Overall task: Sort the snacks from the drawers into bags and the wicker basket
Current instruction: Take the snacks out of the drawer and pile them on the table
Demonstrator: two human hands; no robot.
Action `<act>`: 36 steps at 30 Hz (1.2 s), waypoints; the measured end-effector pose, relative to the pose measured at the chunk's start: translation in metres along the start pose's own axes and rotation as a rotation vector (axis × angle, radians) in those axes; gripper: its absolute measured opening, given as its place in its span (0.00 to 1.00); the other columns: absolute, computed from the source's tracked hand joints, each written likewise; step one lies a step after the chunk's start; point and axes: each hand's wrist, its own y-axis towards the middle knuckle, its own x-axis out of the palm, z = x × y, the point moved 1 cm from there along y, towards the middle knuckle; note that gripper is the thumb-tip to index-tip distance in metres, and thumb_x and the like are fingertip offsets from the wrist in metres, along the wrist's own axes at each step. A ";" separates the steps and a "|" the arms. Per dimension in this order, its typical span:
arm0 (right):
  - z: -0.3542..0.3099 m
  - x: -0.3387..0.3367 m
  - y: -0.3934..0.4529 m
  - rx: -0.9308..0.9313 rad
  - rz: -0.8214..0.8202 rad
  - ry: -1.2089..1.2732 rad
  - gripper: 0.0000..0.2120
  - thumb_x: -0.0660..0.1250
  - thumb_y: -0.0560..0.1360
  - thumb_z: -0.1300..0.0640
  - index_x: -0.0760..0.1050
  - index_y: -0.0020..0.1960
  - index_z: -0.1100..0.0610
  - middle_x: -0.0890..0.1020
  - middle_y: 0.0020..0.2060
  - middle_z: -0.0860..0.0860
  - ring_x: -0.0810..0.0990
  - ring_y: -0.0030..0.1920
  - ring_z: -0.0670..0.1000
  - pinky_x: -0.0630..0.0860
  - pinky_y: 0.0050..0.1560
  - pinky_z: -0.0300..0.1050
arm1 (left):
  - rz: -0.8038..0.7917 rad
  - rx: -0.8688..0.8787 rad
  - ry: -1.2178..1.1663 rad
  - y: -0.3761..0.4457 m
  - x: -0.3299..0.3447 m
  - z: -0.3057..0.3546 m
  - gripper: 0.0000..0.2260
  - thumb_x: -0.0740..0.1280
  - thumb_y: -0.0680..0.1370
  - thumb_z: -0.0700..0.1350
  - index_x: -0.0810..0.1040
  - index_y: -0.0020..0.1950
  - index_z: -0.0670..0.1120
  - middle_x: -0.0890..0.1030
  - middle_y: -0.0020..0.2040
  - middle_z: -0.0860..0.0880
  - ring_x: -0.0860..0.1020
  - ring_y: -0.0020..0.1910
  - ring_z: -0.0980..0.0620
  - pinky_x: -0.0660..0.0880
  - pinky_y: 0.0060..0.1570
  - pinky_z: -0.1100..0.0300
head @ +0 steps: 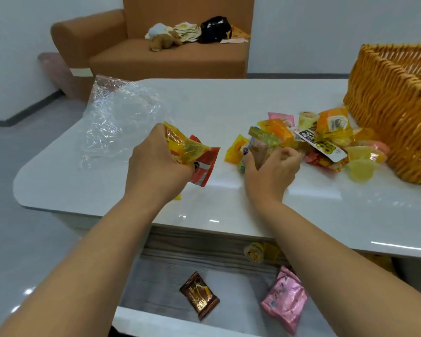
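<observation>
A crumpled clear plastic bag [117,122] lies at the left of the white table [229,98], its mouth hard to make out. Just beside it, the left hand [156,161] has its fingers curled tight around a bunch of yellow and red snack packets [195,154]. To do this step well, the person should probably find and spread the bag's opening before feeding the bunch in, or the packets may slide off the film.

The right hand [272,164] pinches a small pale packet [258,152] at the near edge of the snack pile [326,139], fingers bent around it. The pile sits against the wicker basket [394,113] at far right.

Below, the open drawer [204,276] still holds a brown packet [199,294], a pink packet [286,300] and a yellow jelly cup [254,254].
</observation>
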 end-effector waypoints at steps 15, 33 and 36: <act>-0.049 0.012 0.083 0.298 -0.590 0.051 0.17 0.76 0.70 0.53 0.70 0.44 0.61 0.75 0.40 0.53 0.77 0.45 0.55 0.77 0.46 0.49 | -0.004 -0.005 -0.074 0.009 0.006 0.006 0.17 0.75 0.71 0.44 0.69 0.53 0.50 0.75 0.43 0.53 0.77 0.45 0.50 0.73 0.38 0.60; -0.023 0.006 -0.006 -0.202 -0.308 0.281 0.18 0.59 0.78 0.53 0.74 0.65 0.57 0.75 0.62 0.51 0.70 0.65 0.46 0.68 0.65 0.43 | -0.047 -0.091 -0.222 0.015 0.006 0.010 0.20 0.77 0.70 0.44 0.68 0.53 0.51 0.72 0.42 0.58 0.75 0.47 0.51 0.74 0.42 0.58; -0.041 -0.013 -0.015 0.066 -0.498 0.738 0.14 0.60 0.81 0.56 0.72 0.66 0.55 0.78 0.52 0.45 0.79 0.47 0.34 0.76 0.46 0.33 | -0.113 -0.240 -0.476 0.017 0.002 0.009 0.21 0.78 0.67 0.41 0.72 0.54 0.50 0.79 0.46 0.53 0.80 0.48 0.49 0.80 0.47 0.52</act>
